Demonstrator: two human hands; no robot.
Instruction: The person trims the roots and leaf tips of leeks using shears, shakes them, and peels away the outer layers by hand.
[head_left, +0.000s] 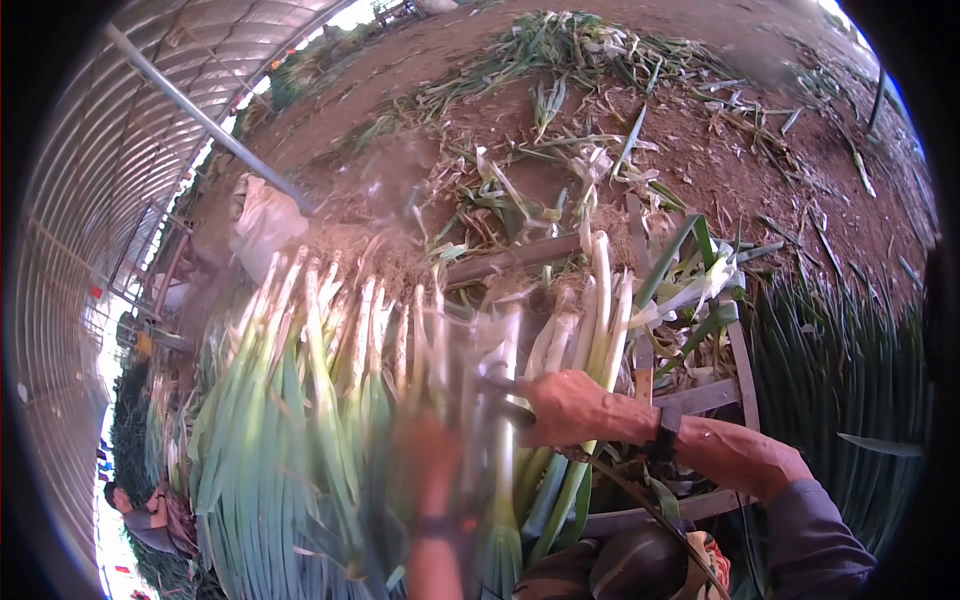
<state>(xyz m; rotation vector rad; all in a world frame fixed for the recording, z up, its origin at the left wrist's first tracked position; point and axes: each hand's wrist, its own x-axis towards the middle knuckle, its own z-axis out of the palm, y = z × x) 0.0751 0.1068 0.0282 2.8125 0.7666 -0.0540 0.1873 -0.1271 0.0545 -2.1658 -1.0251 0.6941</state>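
Observation:
A thick row of long green onions (pixel 320 400) lies side by side, white stalks and brown roots pointing away from me. My right hand (pixel 568 408), with a dark band at the wrist, is closed around a dark tool (pixel 505 388) whose kind I cannot make out. A thin dark hose or cord (pixel 650 505) runs from below that hand toward my lap. Motion smears my left hand (pixel 430 450), low over the onions left of the tool; its fingers and anything in them cannot be told. More white stalks (pixel 600 310) stand out just beyond my right hand.
A frame (pixel 740 360) with peeled leaves in it stands at the right. Green leaves (pixel 830 370) are massed beyond it. Leaf scraps (pixel 570 50) litter the soil. A pale sack (pixel 265 225) and a slanting pole (pixel 210 120) are at left; another person (pixel 150 520) sits lower left.

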